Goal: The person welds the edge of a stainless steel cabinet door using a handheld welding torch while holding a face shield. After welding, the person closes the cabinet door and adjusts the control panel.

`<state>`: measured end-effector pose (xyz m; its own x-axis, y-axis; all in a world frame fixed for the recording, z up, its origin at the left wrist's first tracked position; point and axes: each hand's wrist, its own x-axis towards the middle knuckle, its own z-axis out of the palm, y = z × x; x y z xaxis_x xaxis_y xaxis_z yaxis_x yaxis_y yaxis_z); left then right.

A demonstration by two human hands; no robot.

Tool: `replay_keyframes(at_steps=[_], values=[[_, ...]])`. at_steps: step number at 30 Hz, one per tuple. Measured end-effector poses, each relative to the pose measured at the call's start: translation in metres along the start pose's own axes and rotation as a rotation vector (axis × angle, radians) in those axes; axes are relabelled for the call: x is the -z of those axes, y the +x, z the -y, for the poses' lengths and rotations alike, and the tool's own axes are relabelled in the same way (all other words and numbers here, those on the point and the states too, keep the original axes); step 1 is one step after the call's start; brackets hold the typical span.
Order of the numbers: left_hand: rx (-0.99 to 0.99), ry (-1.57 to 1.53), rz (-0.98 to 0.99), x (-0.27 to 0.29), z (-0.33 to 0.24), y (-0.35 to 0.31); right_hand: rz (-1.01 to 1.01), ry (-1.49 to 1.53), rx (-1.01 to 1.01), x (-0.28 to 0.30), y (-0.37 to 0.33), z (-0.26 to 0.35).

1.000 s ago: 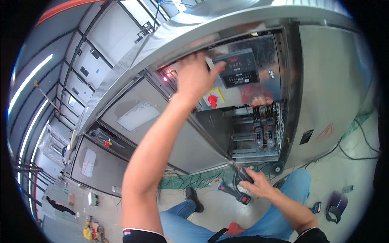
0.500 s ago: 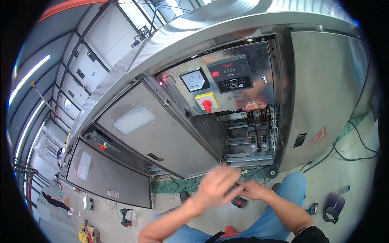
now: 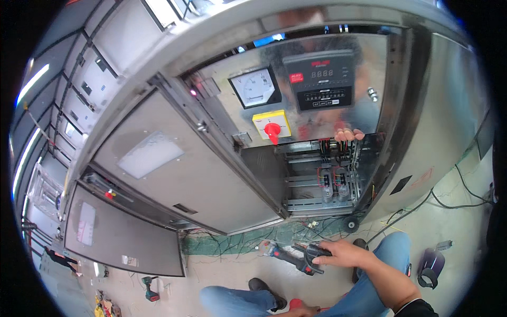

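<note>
The big landmark here is the shiny metal panel (image 3: 232, 119). The two hands are apart. The right hand (image 3: 343, 254) is below the panel, with its fingers wrapped around a black hand tool (image 3: 313, 254); part of the tool is covered, so I cannot tell just what kind it is. A black battery power tool (image 3: 288, 257) is just beside it, down below the panel too. Only a bit of the left hand (image 3: 304, 312) shows, far below the panel at the lower edge of the view, next to a red thing (image 3: 296, 304), and I cannot tell if it is holding anything. On the panel there is a white dial meter (image 3: 256, 87) with a black frame, and to its right a dark digital control box (image 3: 319, 79). Under the dial, a red knob (image 3: 272, 131) sits on a yellow plate (image 3: 263, 119). A silver lock (image 3: 373, 94) is near the panel's right side. Some fingertips (image 3: 349, 135) show at the panel's bottom edge, and I cannot tell whose they are. Right below the panel are metal rails (image 3: 303, 204) and clear parts with wires (image 3: 327, 191). A wide grey door (image 3: 174, 164) is to the panel's left. A green drill (image 3: 151, 291) is on the floor (image 3: 227, 270), far below and left of the panel.
</note>
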<state>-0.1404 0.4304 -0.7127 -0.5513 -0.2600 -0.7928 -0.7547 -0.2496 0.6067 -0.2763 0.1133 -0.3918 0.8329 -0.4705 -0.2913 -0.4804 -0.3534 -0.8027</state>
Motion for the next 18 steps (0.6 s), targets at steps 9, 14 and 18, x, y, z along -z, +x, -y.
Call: replay_keyframes(at_steps=[9, 14, 18], values=[[0.077, -0.239, 0.014, -0.006, -0.050, 0.045, 0.059, 0.083, 0.048, -0.004, -0.033, 0.022], [0.060, -0.269, -0.084, -0.030, -0.055, 0.061, 0.072, 0.130, 0.045, -0.030, -0.063, 0.024], [-0.093, -0.227, -0.305, -0.067, -0.079, 0.066, -0.078, 0.025, 0.137, -0.041, -0.106, 0.018]])
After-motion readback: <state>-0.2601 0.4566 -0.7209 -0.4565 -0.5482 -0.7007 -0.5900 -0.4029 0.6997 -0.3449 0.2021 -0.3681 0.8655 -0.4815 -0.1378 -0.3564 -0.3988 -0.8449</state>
